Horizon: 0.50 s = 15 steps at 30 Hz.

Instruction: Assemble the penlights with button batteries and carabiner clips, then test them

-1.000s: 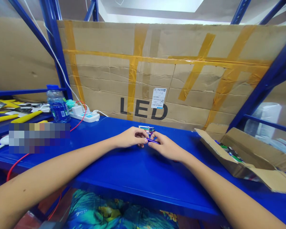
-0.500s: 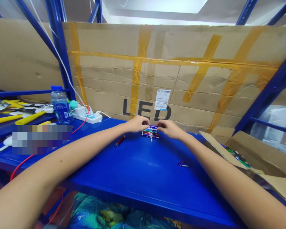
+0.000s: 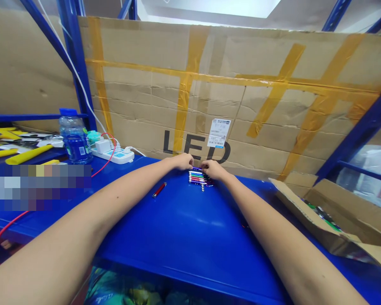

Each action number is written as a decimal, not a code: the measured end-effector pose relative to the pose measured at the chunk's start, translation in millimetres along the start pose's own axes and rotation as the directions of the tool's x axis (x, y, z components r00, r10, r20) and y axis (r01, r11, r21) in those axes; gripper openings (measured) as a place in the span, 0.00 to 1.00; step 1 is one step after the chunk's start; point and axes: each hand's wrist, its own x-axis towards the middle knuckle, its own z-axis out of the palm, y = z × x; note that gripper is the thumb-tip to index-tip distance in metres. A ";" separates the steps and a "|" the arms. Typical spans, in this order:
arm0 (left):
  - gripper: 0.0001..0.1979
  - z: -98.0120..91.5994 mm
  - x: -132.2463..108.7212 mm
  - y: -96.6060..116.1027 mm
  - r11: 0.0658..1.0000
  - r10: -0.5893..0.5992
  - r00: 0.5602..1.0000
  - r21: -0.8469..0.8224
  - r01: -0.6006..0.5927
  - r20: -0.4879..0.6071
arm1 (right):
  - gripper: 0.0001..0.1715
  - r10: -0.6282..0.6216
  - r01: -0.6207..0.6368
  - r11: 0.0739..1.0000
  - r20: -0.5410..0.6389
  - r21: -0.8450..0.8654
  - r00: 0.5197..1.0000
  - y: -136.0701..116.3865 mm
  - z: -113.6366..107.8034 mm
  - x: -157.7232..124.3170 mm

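Several slim, shiny coloured tubes (image 3: 196, 178) lie side by side in a stack on the blue table (image 3: 178, 228). At the stack's far left corner is my left hand (image 3: 183, 161), its fingers closed at the end of a purple tube. My right hand (image 3: 212, 168) is closed over the right end of the same tube and hides part of the stack. Small silvery round pieces (image 3: 202, 187) lie just in front of the stack. A red tube (image 3: 159, 190) rests apart on the left. Beside my right forearm a small red item (image 3: 246, 226) shows, mostly hidden.
An open cardboard box (image 3: 333, 237) with tubes inside stands at the right. At the left are a water bottle (image 3: 76, 140), a white power strip (image 3: 120, 156), a red cable and yellow-handled items (image 3: 28, 154). A large cardboard panel (image 3: 139, 101) closes the back.
The view has shifted slightly. Both hands have moved a little over the stack, the right one further left. My right forearm now covers most of the red clip seen before.
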 end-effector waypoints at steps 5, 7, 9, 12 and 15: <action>0.10 1.4 0.1 -3.5 1.000 0.018 0.999 -0.005 -0.018 0.041 | 0.19 0.023 -0.024 1.000 0.070 0.016 0.997 -4.0 -2.5 -4.3; 0.10 1.0 -0.9 -3.0 1.000 0.028 0.998 -0.014 -0.028 0.048 | 0.20 0.033 -0.035 0.999 0.079 0.023 0.996 -4.4 -3.6 -5.9; 0.10 0.8 -2.4 -1.8 0.999 0.035 0.998 -0.024 -0.034 0.047 | 0.21 0.040 -0.042 0.999 0.080 0.026 0.996 -4.6 -3.8 -6.5; 0.11 0.8 -4.7 0.4 0.999 0.025 0.998 -0.030 -0.023 0.050 | 0.23 0.044 -0.047 0.999 0.083 0.027 0.996 -5.1 -3.2 -6.2; 0.11 0.8 -6.7 1.9 0.999 0.016 0.999 -0.032 -0.014 0.051 | 0.23 0.043 -0.045 0.999 0.082 0.026 0.996 -5.2 -2.5 -5.3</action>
